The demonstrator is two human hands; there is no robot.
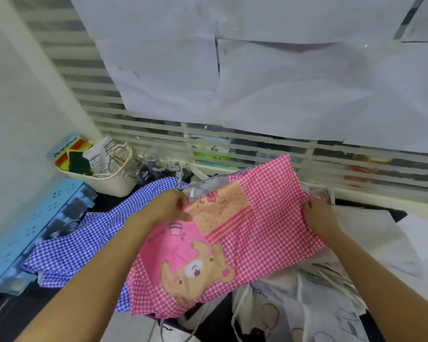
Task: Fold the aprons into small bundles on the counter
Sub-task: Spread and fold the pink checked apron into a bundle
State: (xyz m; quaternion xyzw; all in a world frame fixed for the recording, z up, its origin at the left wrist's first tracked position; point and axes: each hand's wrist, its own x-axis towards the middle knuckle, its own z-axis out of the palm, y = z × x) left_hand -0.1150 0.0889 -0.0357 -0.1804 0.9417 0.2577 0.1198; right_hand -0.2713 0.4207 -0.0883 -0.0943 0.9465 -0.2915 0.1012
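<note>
So, you're holding the pink checked apron (pixel 257 218) stretched across the middle of the frame. Your left hand (pixel 168 206) is pinching its left edge and your right hand (pixel 316 215) is gripping the bunched right edge. The 2 hands are sitting about level, so the line between them is running left to right. The bear end is drooping toward the lower centre, over the blue checked apron (pixel 84 243) on the counter (pixel 105 201). I'm guessing the fold is going sideways, 1 hand carrying its edge to the other.
</note>
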